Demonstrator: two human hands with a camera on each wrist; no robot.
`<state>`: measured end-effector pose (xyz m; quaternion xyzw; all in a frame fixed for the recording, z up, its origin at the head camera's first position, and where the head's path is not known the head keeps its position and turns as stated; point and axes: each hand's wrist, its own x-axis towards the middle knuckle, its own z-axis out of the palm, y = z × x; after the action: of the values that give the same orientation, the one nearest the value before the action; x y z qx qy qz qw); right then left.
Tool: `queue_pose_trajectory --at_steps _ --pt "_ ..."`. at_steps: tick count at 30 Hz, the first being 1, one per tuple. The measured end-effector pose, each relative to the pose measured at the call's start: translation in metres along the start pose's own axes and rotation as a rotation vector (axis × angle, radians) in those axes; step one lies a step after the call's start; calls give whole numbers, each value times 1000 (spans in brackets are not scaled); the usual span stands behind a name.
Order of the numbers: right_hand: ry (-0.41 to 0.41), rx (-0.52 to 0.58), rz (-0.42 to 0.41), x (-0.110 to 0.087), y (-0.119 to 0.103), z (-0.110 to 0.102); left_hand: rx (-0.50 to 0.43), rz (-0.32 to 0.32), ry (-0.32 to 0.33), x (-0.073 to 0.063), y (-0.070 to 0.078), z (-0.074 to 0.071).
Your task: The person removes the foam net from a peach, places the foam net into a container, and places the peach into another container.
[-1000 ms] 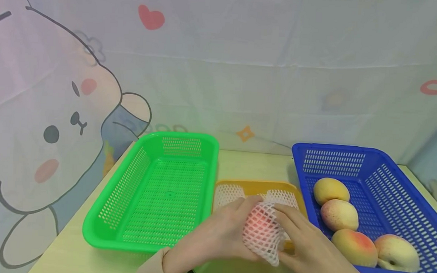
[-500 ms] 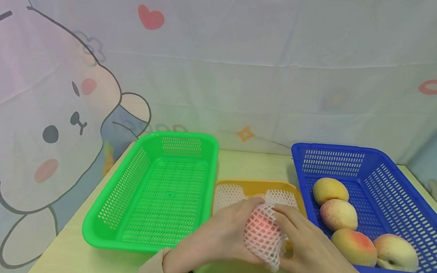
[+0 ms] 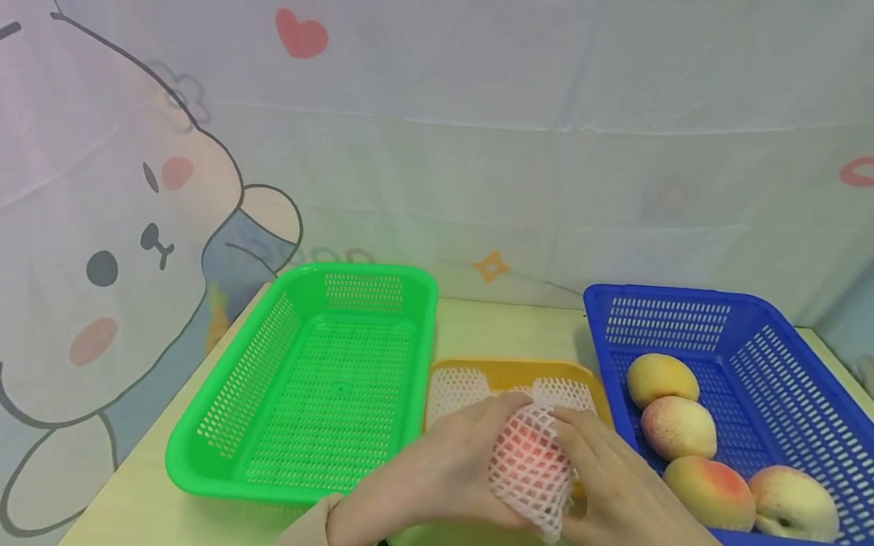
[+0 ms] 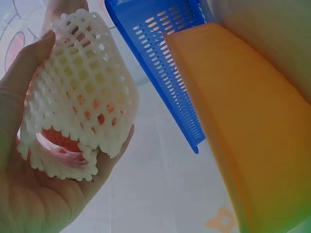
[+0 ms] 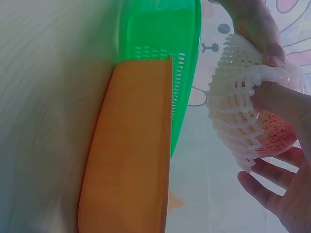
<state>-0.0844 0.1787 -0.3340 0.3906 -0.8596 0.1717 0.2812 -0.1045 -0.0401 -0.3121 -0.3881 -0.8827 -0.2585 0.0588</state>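
Both hands hold a peach [image 5: 278, 132] in a white foam net sleeve [image 3: 533, 467], over the front of the yellow tray. My left hand [image 3: 451, 466] wraps the sleeve from the left, thumb and fingers on opposite sides in the left wrist view. My right hand [image 3: 619, 493] grips from the right; in the right wrist view its thumb [image 5: 279, 97] lies at the net's edge. Reddish speckled skin shows bare there, beside the mesh. Seen from the left wrist, the net [image 4: 80, 82] covers most of the fruit, leaving an opening at its lower end.
Behind the hands is a yellow tray [image 3: 510, 366] with more foam nets [image 3: 456, 387]. A green basket [image 3: 416, 372] stands left of it. On the right a blue basket [image 3: 744, 417] holds several peaches [image 3: 679, 430]. A printed cloth [image 3: 442, 181] hangs behind the table.
The netted peach has shifted slightly right and down between the hands, and its pointed net end hangs a bit lower. Both hands keep their hold; baskets and tray stay put.
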Motion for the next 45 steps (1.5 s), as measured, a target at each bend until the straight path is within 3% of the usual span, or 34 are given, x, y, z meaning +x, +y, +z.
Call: queue_pose_trajectory --at_steps 17,25,45 --pt "13 -45 -38 1 4 1 -57 51 -58 1 -4 -3" --pt "-44 -51 10 0 4 -3 -14 74 -86 0 -7 -5" --pt "-12 -42 4 -1 7 -7 16 71 -86 -2 -8 -11"
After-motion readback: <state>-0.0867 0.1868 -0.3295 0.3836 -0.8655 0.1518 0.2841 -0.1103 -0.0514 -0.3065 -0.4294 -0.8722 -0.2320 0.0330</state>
